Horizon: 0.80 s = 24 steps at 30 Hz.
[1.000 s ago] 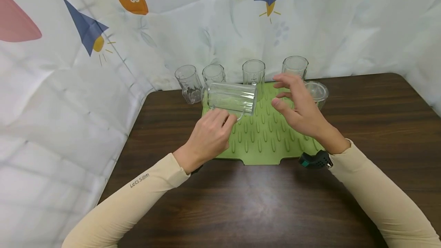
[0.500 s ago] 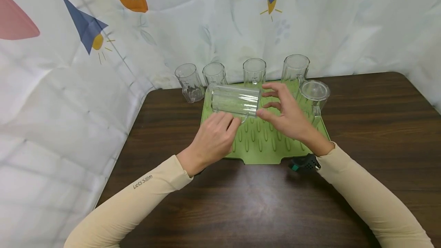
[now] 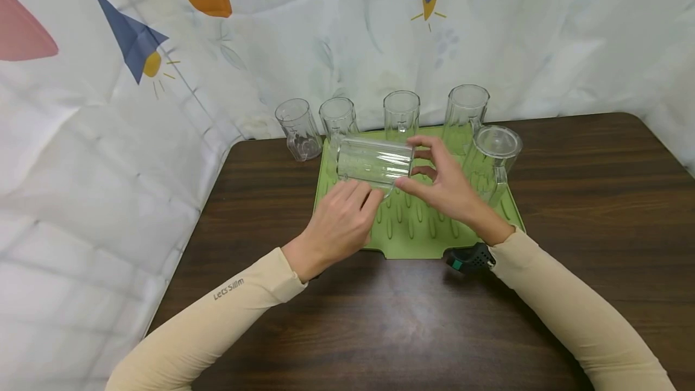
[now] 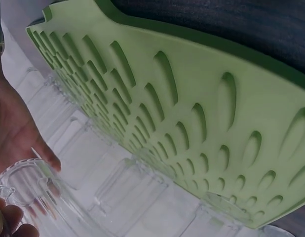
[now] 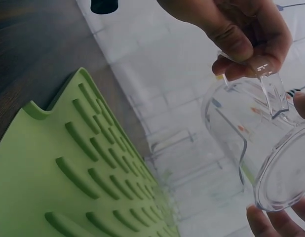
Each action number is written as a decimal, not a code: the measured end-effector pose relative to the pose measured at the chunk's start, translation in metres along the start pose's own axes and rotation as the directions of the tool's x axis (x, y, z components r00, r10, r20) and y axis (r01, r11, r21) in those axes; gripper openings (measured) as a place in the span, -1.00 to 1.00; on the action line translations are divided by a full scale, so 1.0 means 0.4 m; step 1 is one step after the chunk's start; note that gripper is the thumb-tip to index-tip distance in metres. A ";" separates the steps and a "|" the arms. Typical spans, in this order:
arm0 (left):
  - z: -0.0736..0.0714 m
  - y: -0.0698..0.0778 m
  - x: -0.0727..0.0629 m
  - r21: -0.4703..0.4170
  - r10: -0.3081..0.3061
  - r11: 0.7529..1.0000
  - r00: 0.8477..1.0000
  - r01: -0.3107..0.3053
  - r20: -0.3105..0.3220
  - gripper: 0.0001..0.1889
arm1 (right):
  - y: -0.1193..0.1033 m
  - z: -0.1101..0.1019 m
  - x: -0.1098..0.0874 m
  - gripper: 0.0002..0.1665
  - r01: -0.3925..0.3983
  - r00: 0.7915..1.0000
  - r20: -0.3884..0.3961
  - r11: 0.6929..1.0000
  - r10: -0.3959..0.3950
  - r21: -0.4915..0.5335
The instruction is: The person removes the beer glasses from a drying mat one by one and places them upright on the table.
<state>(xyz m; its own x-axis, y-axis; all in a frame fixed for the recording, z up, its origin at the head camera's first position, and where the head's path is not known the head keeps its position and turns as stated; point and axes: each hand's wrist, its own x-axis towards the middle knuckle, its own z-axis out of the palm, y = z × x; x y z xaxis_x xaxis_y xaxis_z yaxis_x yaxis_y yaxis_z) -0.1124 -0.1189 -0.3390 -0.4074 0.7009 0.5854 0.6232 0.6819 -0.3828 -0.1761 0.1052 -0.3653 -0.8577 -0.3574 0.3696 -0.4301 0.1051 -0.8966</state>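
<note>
A clear glass mug (image 3: 374, 158) lies on its side in the air over the green drying mat (image 3: 409, 246), its handle turned toward me. My left hand (image 3: 344, 216) grips the handle (image 5: 273, 91), fingers curled round it. At the mug's right end, my right hand (image 3: 442, 183) holds the round edge, thumb on the near side and fingers on the far side. The right wrist view shows the fingertips (image 5: 278, 222) right at that edge. In the left wrist view the mug (image 4: 49, 202) lies between the left fingers and the right palm (image 4: 14, 123).
Behind the held mug stand several glass mugs: one at the far left (image 3: 298, 131), others along the mat's back edge, including a tall mug (image 3: 467, 107). An upside-down mug (image 3: 494, 162) stands right of my right hand. A white printed curtain (image 3: 347, 29) hangs behind the dark wooden table (image 3: 586, 198).
My right hand has come left and down from above the mat's right side to the mug's end, its fingers closing on it. The left hand and mug have shifted slightly right.
</note>
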 end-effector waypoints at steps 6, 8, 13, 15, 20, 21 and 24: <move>0.002 0.004 -0.007 -0.005 -0.010 1.000 1.000 0.010 0.027 -0.80 | 0.007 0.002 -0.004 -0.06 -0.006 1.000 0.014 1.000 0.006 0.022; 0.003 0.004 -0.008 -0.006 -0.013 1.000 0.999 0.013 0.033 -0.80 | 0.007 0.001 -0.005 -0.05 -0.003 1.000 0.017 0.999 0.003 0.032; 0.000 0.004 -0.007 -0.015 -0.020 1.000 0.999 0.020 0.040 -0.76 | 0.007 0.002 -0.003 -0.03 0.015 1.000 0.012 0.998 -0.016 0.062; -0.002 0.005 -0.007 -0.017 -0.022 1.000 0.999 0.022 0.044 -0.74 | 0.007 0.002 -0.002 -0.04 0.021 1.000 0.009 0.997 -0.021 0.070; -0.003 0.005 -0.007 -0.016 -0.020 1.000 0.999 0.021 0.048 -0.74 | 0.010 0.003 -0.001 -0.09 0.029 1.000 0.000 0.996 -0.029 0.080; -0.002 0.006 -0.007 -0.015 -0.019 1.000 0.999 0.020 0.048 -0.74 | 0.010 0.003 -0.001 -0.10 0.030 1.000 -0.001 0.996 -0.030 0.084; -0.002 0.006 -0.007 -0.017 -0.016 1.000 0.999 0.017 0.045 -0.74 | 0.013 0.003 0.000 -0.12 0.025 1.000 -0.004 0.996 -0.025 0.088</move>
<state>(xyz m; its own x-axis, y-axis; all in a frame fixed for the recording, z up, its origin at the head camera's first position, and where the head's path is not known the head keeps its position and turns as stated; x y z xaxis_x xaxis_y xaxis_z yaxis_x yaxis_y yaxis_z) -0.1092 -0.1193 -0.3410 -0.4468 0.6987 0.5588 0.6275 0.6899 -0.3609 -0.1781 0.1047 -0.3702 -0.8478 -0.3562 0.3930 -0.4253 0.0138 -0.9050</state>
